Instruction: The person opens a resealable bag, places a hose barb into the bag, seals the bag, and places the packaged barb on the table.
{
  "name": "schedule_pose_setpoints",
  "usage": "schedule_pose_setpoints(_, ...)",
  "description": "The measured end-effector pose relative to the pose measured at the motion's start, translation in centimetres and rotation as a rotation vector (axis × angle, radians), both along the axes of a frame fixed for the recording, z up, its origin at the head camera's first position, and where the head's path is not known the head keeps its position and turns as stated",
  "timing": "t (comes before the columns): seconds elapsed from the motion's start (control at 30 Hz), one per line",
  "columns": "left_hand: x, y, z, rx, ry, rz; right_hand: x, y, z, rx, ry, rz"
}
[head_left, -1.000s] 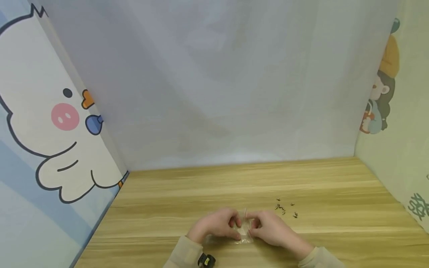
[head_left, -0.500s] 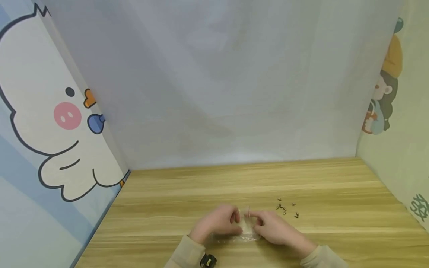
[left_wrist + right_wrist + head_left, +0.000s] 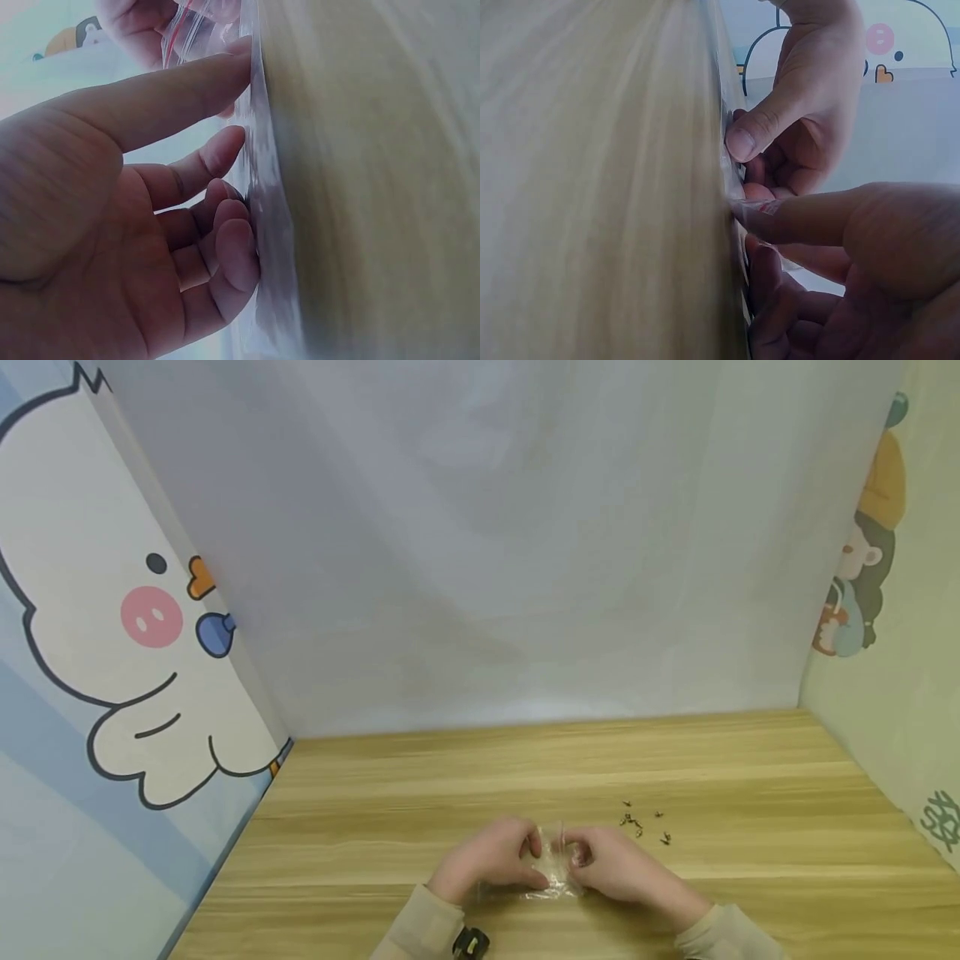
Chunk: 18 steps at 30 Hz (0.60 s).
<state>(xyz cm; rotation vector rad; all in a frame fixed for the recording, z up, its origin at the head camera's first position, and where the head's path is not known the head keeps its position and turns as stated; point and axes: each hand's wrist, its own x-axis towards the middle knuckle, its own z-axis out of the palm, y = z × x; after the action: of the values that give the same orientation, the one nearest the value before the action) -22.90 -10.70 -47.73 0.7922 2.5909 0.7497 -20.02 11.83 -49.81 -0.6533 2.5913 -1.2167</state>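
Note:
A clear plastic bag lies flat on the wooden table between the two hands. On its left part rests my left hand, its thumb and bent fingertips touching the film without gripping it. The right hand pinches the bag's right side between thumb and fingers, as the right wrist view also shows at the thumb tip. A red line runs along the bag near that hand. Several small dark metal pieces lie loose beyond the right hand.
The wooden tabletop meets a pale grey backdrop at its far edge. Side panels with cartoon prints stand left and right. A small black device sits at the left wrist.
Both hands have shifted slightly to the right in the head view. More of the bag shows beside and below the left hand than a second ago. The small metal pieces stay put.

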Motion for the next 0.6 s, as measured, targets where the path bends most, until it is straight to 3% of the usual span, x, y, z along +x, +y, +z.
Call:
schedule_pose_setpoints(0.37, -0.07, 0.01, -0.1, 0.011, -0.019, 0.013, -0.45, -0.01, 0.22, -0.049, -0.032, 0.006)
schedule_pose_setpoints(0.6, -0.08, 0.11, -0.18, 0.011, -0.02, 0.007, -0.24, -0.4, 0.28, -0.044, 0.017, 0.011)
